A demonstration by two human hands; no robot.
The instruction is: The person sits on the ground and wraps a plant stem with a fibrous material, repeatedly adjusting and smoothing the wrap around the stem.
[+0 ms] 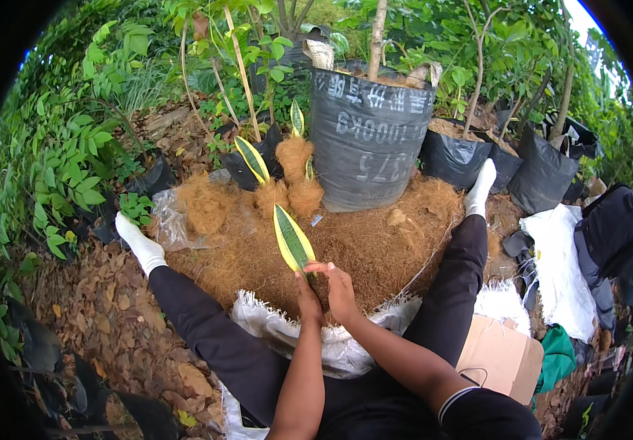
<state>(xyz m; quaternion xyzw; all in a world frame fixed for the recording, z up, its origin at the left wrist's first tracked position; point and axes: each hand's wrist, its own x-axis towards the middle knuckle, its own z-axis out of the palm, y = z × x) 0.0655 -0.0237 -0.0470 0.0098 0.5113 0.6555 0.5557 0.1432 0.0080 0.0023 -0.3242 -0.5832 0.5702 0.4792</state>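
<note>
A snake plant leaf cutting (292,239), green with yellow margins, stands nearly upright in front of me. My left hand (309,301) grips it low down, and its base is hidden by the hands. Across the lower part of the leaf lies the extended index finger of my right hand (339,289); whether that hand also grips it is unclear. Below and around both hands spreads brown coir peat (371,253) on a white woven sack (264,316). Beyond the leaf sit coir-wrapped balls (294,159) with similar variegated leaves (252,159) rising from them.
A large black grow bag (369,143) with printed writing holds a tree trunk. Loose coir fibre (205,203) lies by clear plastic (173,225) at left. My outstretched legs flank the peat. A cardboard piece (495,352), green cloth (557,357) and white sack (561,269) are at right.
</note>
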